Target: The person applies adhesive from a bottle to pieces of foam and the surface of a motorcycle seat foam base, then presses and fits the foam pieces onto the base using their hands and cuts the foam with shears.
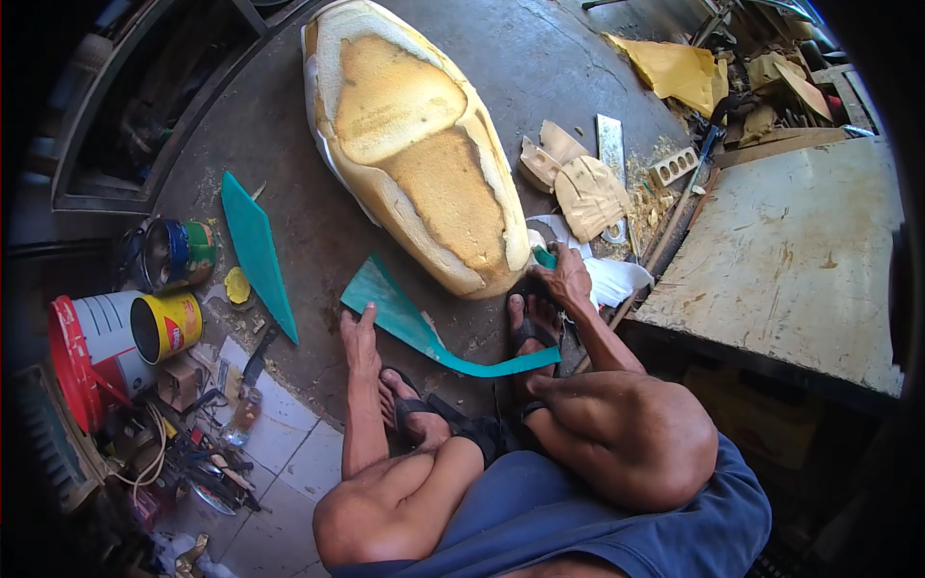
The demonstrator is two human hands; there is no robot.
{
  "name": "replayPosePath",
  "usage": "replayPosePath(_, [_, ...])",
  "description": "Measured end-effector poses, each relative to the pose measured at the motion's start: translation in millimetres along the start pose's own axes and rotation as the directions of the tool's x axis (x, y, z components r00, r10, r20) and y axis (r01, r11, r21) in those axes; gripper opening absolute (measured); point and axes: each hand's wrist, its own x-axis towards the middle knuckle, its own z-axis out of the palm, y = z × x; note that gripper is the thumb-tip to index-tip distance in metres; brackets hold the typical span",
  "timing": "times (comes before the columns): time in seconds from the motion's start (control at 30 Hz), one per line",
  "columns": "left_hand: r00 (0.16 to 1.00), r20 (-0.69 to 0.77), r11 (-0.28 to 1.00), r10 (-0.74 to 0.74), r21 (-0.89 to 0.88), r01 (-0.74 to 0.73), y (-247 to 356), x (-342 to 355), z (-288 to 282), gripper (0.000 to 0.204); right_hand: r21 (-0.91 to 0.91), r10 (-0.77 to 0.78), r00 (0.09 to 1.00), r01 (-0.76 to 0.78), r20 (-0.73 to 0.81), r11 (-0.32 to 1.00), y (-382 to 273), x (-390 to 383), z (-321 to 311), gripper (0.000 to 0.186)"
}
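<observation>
Person squats on the concrete floor (pixel 318 222) w/ a bare foam seat cushion (pixel 414 144) lying in front, yellow foam up, no cover on it.

Landmark = the foam seat cushion. At its near end the right hand (pixel 564 279) is closed on the end of a teal vinyl strip (pixel 424 332), pinching it against the cushion's edge, just above the right sandalled foot (pixel 532 332). The strip runs from there in a curve down past the foot, then widens out to the near-left of the cushion. The left hand (pixel 361 337) lies flat, fingers out, palm pressing the wide part to the floor; grasps nothing.

A second teal piece (pixel 255 250) lies well left of the cushion, paint tins (pixel 169 289) farther left. Foam offcuts (pixel 578 183) sit right of the cushion; a stained board (pixel 790 250) farther right.

Step, as I read it: lining up/measuring the strip against the cushion's near end. Next move prob. needs the strip kept taut and flat, right-hand pinch held at the edge while the left slides along. Can't tell if any tool is in reach.
</observation>
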Motion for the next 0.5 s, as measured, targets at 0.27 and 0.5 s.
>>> replayPosePath(0.27, [0.873,-0.309,0.868,0.378,0.447,-0.217,-2,-1,-11,0.077,0.185,0.035,0.998,-0.044,0.057,0.982,-2,9,2,0.061])
replayPosePath(0.5, [0.759,0.064,0.473,0.648,0.747,-0.467,44,-34,31,0.062,0.766,0.130,0.991,-0.058,-0.034,0.641,20,-2,-80,0.045])
